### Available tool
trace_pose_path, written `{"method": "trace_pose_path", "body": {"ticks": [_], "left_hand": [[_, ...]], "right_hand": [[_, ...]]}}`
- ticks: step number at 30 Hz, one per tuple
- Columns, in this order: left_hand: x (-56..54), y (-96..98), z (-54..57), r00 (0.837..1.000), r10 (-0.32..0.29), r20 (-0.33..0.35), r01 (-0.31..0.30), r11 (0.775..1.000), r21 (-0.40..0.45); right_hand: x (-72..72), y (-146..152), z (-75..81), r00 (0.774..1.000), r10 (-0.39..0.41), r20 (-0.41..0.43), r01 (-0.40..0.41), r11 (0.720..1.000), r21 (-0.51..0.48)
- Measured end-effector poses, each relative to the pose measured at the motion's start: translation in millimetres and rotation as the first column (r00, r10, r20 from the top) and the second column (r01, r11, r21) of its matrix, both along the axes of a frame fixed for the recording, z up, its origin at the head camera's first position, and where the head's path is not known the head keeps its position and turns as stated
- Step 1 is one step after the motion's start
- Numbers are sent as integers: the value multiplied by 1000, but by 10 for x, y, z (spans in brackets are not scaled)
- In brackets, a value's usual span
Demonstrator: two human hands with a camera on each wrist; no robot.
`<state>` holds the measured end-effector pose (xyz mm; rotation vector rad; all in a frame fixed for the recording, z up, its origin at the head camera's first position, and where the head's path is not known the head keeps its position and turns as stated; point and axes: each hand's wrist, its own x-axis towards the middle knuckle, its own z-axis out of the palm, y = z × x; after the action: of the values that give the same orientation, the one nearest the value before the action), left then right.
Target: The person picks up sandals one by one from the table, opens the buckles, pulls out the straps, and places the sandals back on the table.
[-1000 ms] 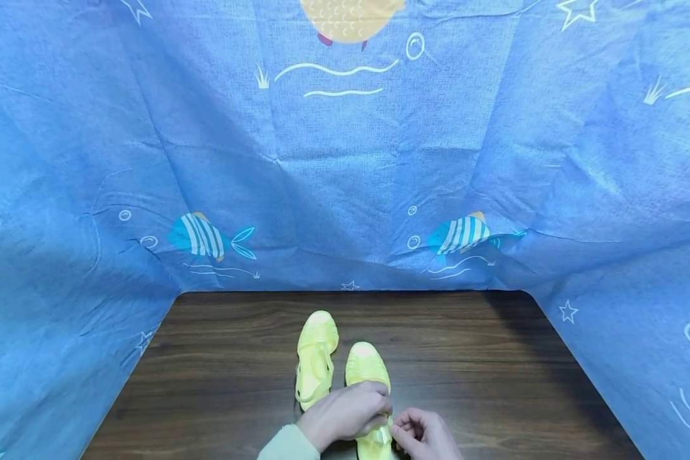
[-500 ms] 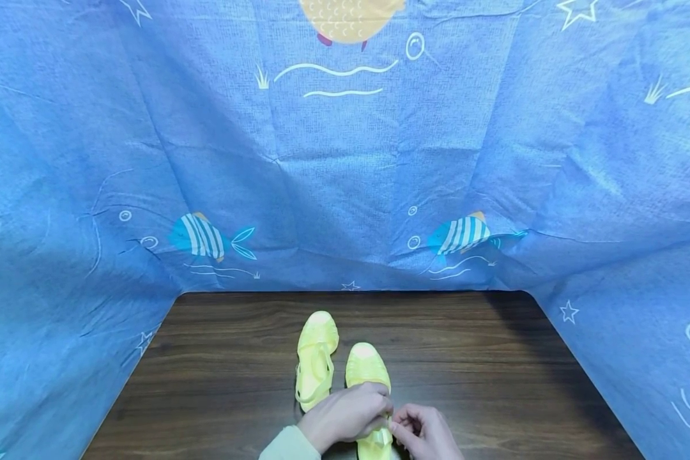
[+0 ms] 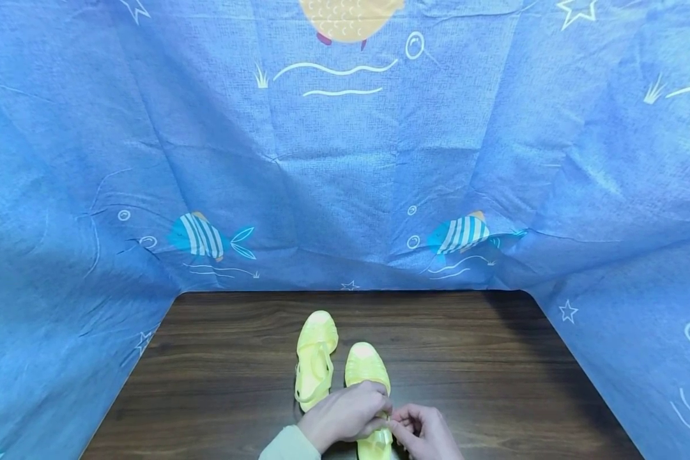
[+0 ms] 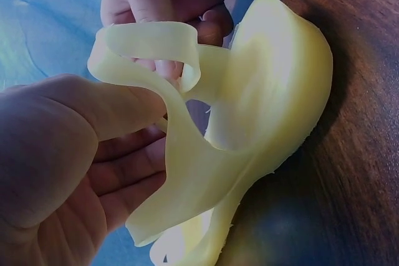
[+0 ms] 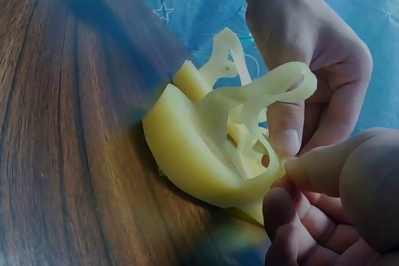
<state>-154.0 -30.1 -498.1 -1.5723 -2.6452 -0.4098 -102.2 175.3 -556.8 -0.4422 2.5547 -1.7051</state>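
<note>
Two pale yellow jelly sandals stand side by side in the head view, toes pointing away. The left sandal [image 3: 316, 358] is a little farther off and untouched. Over the right sandal [image 3: 367, 365] lies my left hand [image 3: 347, 412], pinching its ankle strap [image 4: 181, 179] between thumb and fingers. From the sandal's right side, my right hand [image 3: 428, 431] pinches the strap's edge with thumb and forefinger, close against the left fingertips. A free loop of strap [image 5: 287, 85] arches above the fingers in the right wrist view. The pinched strap ends are mostly hidden by the fingers.
The dark wood-grain table [image 3: 483, 358] extends to both sides of the sandals. A blue cloth [image 3: 345, 191] printed with fish and stars hangs behind it and along both sides. A pale sleeve [image 3: 290, 444] covers the left forearm.
My right hand has shifted slightly up and left, its fingertips coming in to the strap beside the left hand. The left hand and both sandals stay in place.
</note>
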Motion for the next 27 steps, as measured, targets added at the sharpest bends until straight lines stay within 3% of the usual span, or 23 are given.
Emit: {"method": "trace_pose_path", "body": {"ticks": [6,11,21,27], "left_hand": [[4,-2,11,1000,-10,7,10,1000,-1],[4,-5,-4,1000,-8,4,8,1000,8],[-42,-12,-59,999,-36,21,36,999,40],[-41,-7,-81,998,21,65,-27,994,103]], "right_hand": [[-23,-32,46,994,-19,110,17,1000,18],[-27,-46,65,988,-29,154,29,1000,1],[-3,-12,-8,995,23,98,-14,996,-88],[3,-31,-63,999,13,44,-8,995,-103]]}}
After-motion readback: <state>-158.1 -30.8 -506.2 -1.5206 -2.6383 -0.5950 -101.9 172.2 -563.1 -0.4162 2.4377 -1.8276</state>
